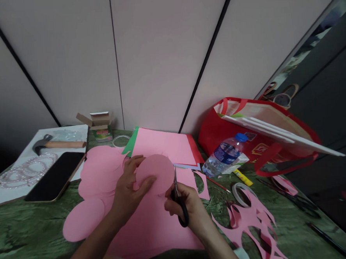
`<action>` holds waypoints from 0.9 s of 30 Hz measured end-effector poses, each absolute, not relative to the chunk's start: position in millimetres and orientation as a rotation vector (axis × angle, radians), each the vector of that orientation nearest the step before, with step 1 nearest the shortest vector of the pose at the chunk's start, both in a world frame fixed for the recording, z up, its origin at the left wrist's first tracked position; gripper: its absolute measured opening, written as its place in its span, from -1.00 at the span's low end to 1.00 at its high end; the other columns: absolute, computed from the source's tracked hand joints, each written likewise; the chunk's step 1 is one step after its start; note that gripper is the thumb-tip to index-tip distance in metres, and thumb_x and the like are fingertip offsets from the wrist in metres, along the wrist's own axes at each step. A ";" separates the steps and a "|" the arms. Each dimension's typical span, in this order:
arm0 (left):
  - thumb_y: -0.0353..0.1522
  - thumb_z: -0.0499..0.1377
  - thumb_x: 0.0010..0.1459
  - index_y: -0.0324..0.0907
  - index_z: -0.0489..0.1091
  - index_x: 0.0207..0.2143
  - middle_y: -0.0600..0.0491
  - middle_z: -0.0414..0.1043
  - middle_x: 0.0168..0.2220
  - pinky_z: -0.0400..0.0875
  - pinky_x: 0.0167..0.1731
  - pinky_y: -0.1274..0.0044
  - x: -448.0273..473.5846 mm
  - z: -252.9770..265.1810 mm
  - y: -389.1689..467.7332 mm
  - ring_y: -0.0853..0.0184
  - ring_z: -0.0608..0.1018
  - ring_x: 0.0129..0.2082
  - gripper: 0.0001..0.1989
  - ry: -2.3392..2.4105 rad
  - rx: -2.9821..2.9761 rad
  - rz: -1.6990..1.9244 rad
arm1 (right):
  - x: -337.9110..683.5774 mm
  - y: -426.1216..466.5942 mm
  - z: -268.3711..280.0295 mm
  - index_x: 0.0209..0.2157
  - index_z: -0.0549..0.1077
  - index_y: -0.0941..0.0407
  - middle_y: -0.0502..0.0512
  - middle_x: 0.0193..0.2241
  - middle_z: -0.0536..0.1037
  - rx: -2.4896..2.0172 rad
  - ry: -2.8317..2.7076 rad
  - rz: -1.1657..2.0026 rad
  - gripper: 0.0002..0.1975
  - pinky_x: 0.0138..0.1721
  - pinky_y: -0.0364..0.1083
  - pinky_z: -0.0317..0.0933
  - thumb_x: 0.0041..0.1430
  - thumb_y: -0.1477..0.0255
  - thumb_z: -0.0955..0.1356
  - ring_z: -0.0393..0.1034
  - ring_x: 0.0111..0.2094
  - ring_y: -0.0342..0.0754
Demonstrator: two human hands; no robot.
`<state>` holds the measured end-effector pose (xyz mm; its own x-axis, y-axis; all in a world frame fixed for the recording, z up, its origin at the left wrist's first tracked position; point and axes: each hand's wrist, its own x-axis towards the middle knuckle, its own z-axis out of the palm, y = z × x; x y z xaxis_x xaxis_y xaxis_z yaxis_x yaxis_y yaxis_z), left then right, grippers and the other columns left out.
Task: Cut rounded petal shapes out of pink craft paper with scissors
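My left hand (pixel 132 182) pinches a round pink paper circle (pixel 159 167), thumb on top and fingers behind it. Black-handled scissors (pixel 180 207) are gripped in my right hand (pixel 187 203), with the blades pointing up along the circle's right edge. Under both hands lies a large pink paper sheet (pixel 150 232). To the left, more pink paper circles (pixel 84 219) overlap in a pile. Curled pink paper scraps (pixel 252 226) with round cut-outs lie to the right of my right hand.
Behind the hands are stacked coloured sheets (pixel 162 144). A water bottle (pixel 224 155), red bag (pixel 217 130), tape roll (pixel 242 193) and yellow glue stick (pixel 242 177) are at right. At left are a phone (pixel 57 177), hammer (pixel 62 144), bead strings (pixel 26 171) and small open box (pixel 103 132).
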<state>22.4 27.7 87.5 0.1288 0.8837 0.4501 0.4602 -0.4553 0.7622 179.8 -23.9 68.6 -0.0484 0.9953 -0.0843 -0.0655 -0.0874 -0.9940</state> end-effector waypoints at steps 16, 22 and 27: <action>-0.26 0.11 0.01 -0.08 0.26 -0.15 0.01 0.32 -0.06 0.35 -0.20 0.38 23.5 90.6 25.4 0.18 0.39 -0.06 -0.70 1.312 1.964 1.282 | 179.0 -24.7 73.2 -0.54 0.31 0.14 -0.13 -0.72 0.33 -1.215 -1.173 1.306 -0.83 -0.65 -0.23 0.09 -0.18 0.43 0.41 0.17 -0.70 -0.23; -0.27 0.12 0.00 -0.05 0.26 -0.15 0.03 0.33 -0.06 0.35 -0.20 0.36 23.7 91.6 25.0 0.17 0.40 -0.06 -0.70 1.318 1.959 1.282 | 178.7 -24.4 75.7 -0.57 0.31 0.14 -0.14 -0.74 0.30 -1.233 -1.181 1.309 -0.83 -0.67 -0.23 0.07 -0.17 0.42 0.41 0.15 -0.71 -0.24; -0.25 0.12 -0.01 -0.06 0.27 -0.16 0.04 0.33 -0.06 0.35 -0.20 0.39 22.8 90.4 25.8 0.18 0.41 -0.07 -0.69 1.325 1.941 1.289 | 178.1 -24.5 75.8 -0.58 0.30 0.14 -0.14 -0.74 0.30 -1.246 -1.152 1.309 -0.83 -0.66 -0.23 0.04 -0.17 0.44 0.40 0.15 -0.71 -0.24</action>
<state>22.8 25.8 90.4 0.0982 0.8927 0.4399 0.4644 -0.4321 0.7731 178.1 -24.5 75.8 -0.0206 0.9952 -0.0959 -0.0319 -0.0965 -0.9948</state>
